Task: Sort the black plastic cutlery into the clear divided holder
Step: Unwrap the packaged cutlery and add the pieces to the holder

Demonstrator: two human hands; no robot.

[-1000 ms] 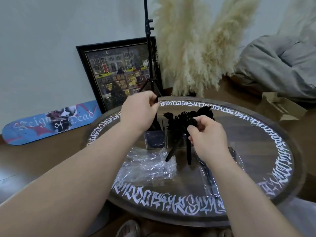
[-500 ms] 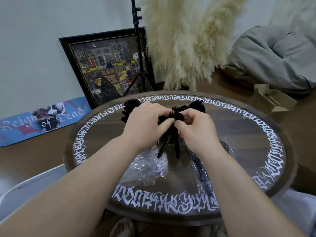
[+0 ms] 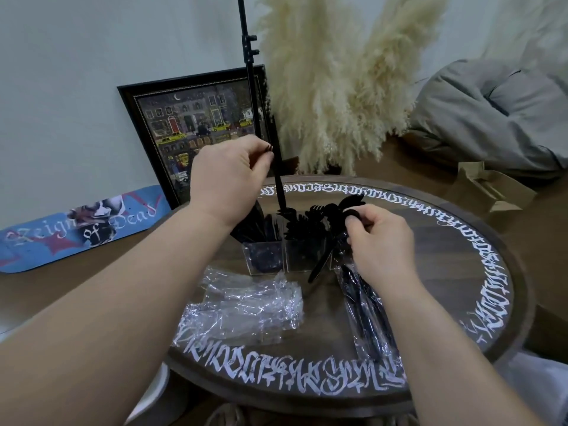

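Above holder's left compartment: left hand (image 3: 229,176) now raised, thumb + fingertips pinching top of one black cutlery piece (image 3: 278,186), pointing down; tip at rim level. 0.5 s ago both hands met at bundle, so piece just pulled out, headed for its slot. Right hand (image 3: 379,241) fingers curled round remaining black bundle (image 3: 330,238), held w/ handles down, in front of clear divided holder (image 3: 292,253) on round table (image 3: 461,241). Holder already well filled. More cutlery in plastic bag (image 3: 367,315) near right wrist; empty wrap (image 3: 242,305) centre-left. Judgement: sorting ongoing, drop-in next.
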